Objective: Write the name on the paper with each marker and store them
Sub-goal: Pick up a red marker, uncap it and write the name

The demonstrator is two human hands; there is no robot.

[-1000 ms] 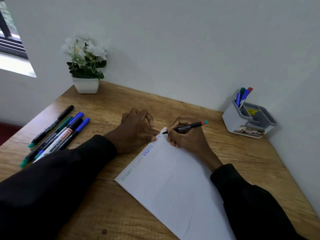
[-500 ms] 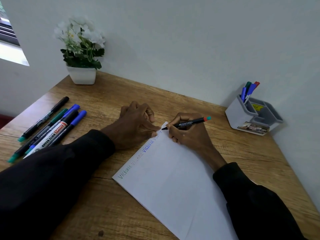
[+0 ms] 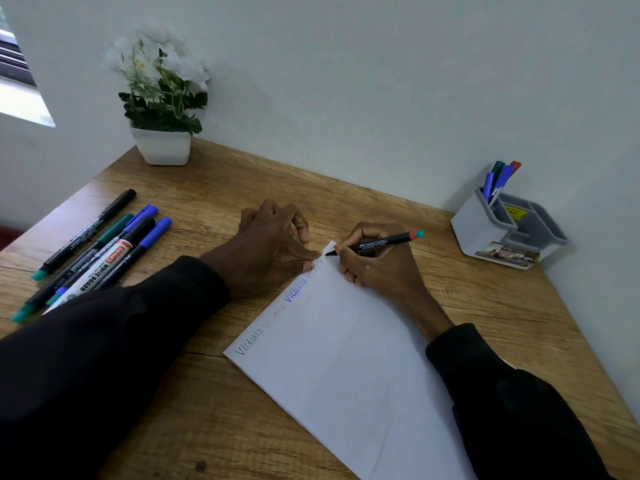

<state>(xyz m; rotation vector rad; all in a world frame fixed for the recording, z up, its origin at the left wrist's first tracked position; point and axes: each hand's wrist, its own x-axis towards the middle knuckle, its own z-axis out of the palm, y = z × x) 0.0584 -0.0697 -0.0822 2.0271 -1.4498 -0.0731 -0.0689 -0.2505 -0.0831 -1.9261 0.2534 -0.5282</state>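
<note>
A white sheet of paper (image 3: 349, 362) lies slanted on the wooden desk, with the name written several times along its top edge in green, red and blue. My right hand (image 3: 377, 268) grips a black marker (image 3: 375, 243) with a red and teal end, its tip at the paper's far corner. My left hand (image 3: 268, 245) rests on the desk with fingertips pressing the paper's top edge beside the tip. Several more markers (image 3: 100, 252) lie side by side at the left. A grey holder (image 3: 485, 226) at the right contains several capped markers (image 3: 498, 178).
A white pot of white flowers (image 3: 161, 98) stands at the back left corner against the wall. The wall closes the desk's far and right sides. Bare wood (image 3: 502, 306) shows between the paper and the holder.
The marker tip has crept slightly further along the paper's top edge. The camera has shifted, so the scene sits a little differently in view. My left hand stays in place.
</note>
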